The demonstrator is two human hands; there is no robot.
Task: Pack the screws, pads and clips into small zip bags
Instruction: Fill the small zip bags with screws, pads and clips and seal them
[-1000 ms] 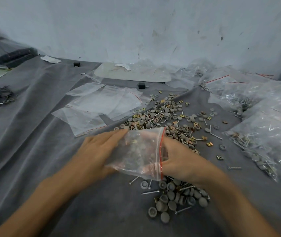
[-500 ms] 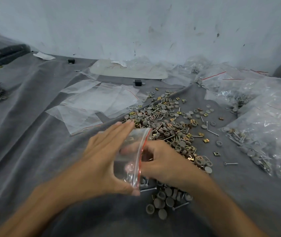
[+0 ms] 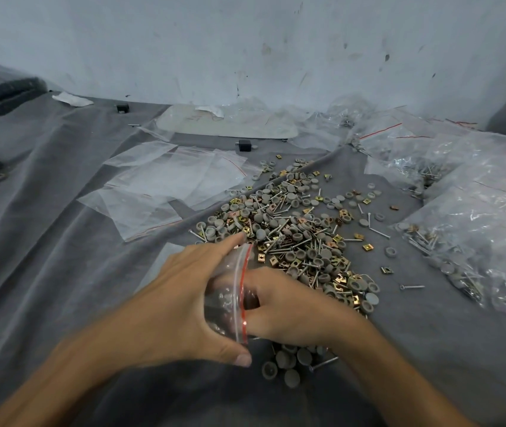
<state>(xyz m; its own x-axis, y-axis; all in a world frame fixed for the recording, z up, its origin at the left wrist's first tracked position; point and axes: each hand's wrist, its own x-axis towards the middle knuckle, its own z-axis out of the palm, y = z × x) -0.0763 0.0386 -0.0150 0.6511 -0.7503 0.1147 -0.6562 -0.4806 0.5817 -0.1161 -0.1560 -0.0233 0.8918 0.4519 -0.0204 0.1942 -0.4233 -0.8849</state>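
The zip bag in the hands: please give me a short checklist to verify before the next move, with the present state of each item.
1. Left hand grips the zip bag: ok.
2. Right hand is at the bag's mouth: ok; its fingers seem to reach inside.
3. Red zip strip pressed shut: not ok, the mouth is open.
4. Right number of parts inside the bag: cannot tell, it is blurred.
5. Pile of loose parts lies close to the hands: ok.
6. Empty bags lie ready on the cloth: ok.
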